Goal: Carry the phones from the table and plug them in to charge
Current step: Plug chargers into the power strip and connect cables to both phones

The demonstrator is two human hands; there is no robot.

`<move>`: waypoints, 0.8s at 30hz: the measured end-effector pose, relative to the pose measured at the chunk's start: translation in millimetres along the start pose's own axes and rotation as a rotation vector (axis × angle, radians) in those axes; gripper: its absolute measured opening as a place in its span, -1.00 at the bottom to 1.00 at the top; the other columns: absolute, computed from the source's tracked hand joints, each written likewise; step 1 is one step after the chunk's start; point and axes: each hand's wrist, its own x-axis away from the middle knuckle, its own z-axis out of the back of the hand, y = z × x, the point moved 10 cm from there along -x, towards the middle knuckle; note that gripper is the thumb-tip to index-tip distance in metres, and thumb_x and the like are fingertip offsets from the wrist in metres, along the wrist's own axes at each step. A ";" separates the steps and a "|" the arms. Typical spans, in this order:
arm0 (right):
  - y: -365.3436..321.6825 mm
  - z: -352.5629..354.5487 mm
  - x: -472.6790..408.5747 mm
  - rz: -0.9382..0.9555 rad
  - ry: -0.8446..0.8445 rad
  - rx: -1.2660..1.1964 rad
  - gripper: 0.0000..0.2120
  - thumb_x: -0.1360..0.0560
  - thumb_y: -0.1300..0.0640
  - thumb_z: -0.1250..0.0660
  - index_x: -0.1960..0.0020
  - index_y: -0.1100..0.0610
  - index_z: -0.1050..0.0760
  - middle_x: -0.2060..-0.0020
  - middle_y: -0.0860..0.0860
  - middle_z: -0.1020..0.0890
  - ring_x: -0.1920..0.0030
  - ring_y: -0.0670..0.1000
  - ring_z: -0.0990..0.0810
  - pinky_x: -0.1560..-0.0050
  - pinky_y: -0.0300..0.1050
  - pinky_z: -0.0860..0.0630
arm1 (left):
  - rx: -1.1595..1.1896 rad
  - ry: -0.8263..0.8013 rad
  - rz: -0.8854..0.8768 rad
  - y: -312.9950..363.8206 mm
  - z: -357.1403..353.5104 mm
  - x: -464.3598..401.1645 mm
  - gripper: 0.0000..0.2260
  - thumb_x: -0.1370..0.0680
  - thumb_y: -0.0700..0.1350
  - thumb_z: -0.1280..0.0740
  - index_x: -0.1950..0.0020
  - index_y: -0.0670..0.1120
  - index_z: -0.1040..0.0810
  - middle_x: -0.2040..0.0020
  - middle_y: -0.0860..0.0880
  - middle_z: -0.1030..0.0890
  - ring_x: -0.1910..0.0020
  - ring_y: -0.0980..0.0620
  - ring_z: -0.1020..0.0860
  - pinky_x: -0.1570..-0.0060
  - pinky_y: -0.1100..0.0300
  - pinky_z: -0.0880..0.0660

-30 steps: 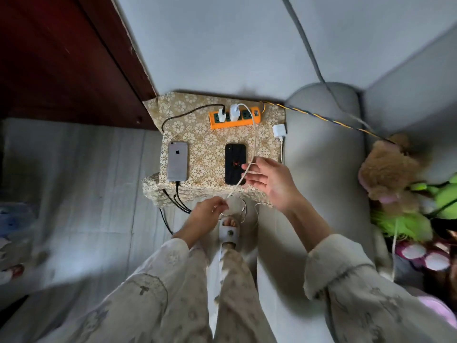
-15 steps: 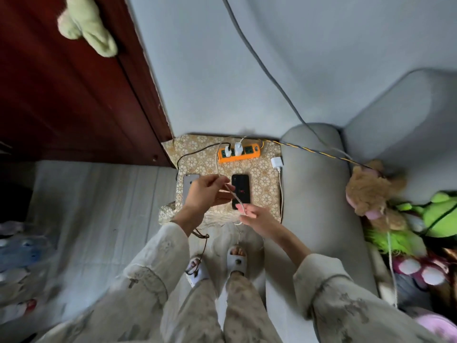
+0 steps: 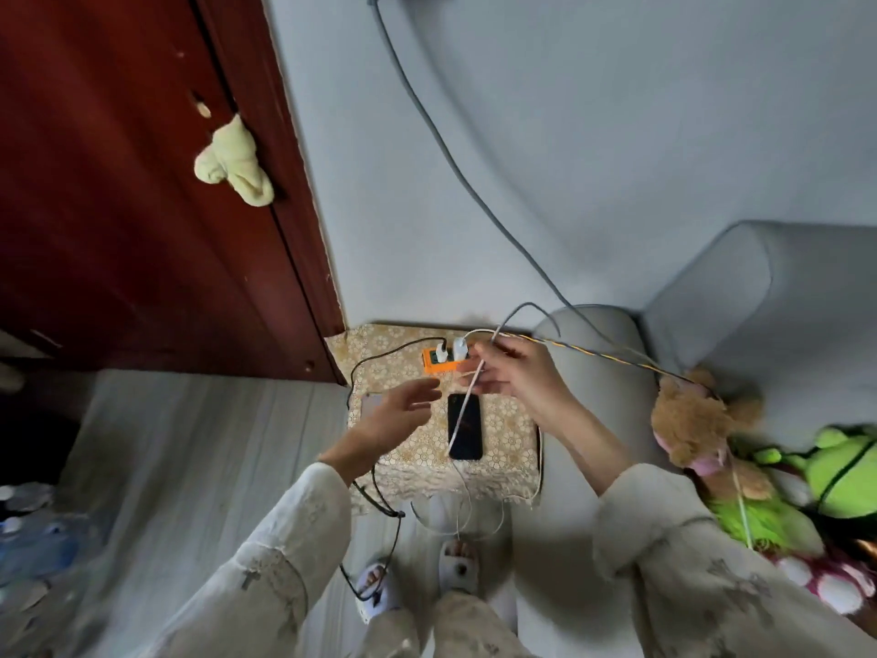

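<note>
Right hand (image 3: 515, 379) pinches white cable (image 3: 467, 401) above black phone (image 3: 465, 427); left hand (image 3: 396, 410) open beside.

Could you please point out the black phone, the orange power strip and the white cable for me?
black phone (image 3: 465, 429): head view, middle of its dark screen.
orange power strip (image 3: 439, 366): head view, its visible orange front edge.
white cable (image 3: 461, 414): head view, the stretch lying across the phone.
</note>
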 end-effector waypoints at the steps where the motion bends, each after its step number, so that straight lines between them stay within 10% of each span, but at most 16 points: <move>1: -12.3 -0.7 -1.3 0.018 -0.002 -0.050 -0.84 -0.53 0.21 -0.25 0.03 0.30 -0.53 0.28 0.10 -0.70 0.28 0.07 -0.70 0.30 -0.19 -0.62 | -0.039 -0.071 -0.011 0.2 -11.2 4.3 -0.60 -0.55 -0.30 -0.20 -0.38 -0.10 -0.32 -0.30 -0.06 -0.45 -0.29 0.00 -0.41 -0.33 0.08 -0.33; 9: -59.1 -3.8 -13.3 0.070 -0.022 -0.332 -0.76 -0.56 0.09 -0.21 0.03 0.28 -0.50 0.25 0.14 -0.71 0.22 0.09 -0.70 0.27 -0.20 -0.61 | -0.067 0.137 -0.120 34.4 2.6 17.2 -0.84 -0.55 -0.28 -0.19 0.14 -0.15 -0.55 0.13 -0.13 -0.62 0.09 -0.04 -0.58 0.11 0.17 -0.52; 17: 20.1 -44.0 3.8 -0.173 -0.453 0.022 -0.55 -0.44 -0.26 -0.17 -0.19 -0.03 -0.50 -0.08 -0.04 -0.65 -0.27 -0.01 -0.50 -0.26 -0.01 -0.35 | 0.524 0.277 -0.302 93.8 41.5 37.4 -0.76 -0.60 -0.22 -0.11 0.18 -0.15 -0.50 0.23 -0.10 -0.68 0.17 -0.04 -0.67 0.19 0.22 -0.60; 24: 34.2 -23.4 1.6 -0.077 -0.394 0.561 -0.81 -0.47 0.03 -0.34 0.07 0.14 -0.62 0.11 -0.01 -0.69 -0.03 -0.03 -0.63 -0.18 -0.09 -0.46 | 0.944 0.358 -0.411 130.1 94.6 45.4 -0.82 -0.60 -0.20 -0.13 0.12 -0.17 -0.48 0.28 -0.08 -0.69 0.18 -0.07 -0.68 0.26 0.24 -0.60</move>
